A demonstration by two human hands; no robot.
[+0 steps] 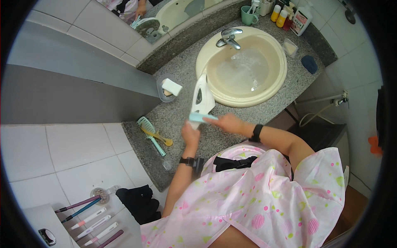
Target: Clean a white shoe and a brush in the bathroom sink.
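Note:
My left hand [190, 134] grips the lower end of a white plastic tool [201, 99] with oval cut-outs. Its far tip leans by the sink's rim; its exact kind is unclear. In my right hand [230, 123] is a light-blue brush [202, 117], laid across the lower part of the white tool, its underside hidden. Beyond both hands is the cream oval sink [200, 58], holding cloudy, sudsy water [242, 70] beneath a chrome faucet [228, 38].
A soap bar [172, 87] sits in a clear dish on the counter's left. A mint hairbrush [151, 135] and yellow comb [160, 137] lie nearer me. Cups and bottles [301, 20] stand behind the sink. A dark blue pad [309, 64] lies to its right.

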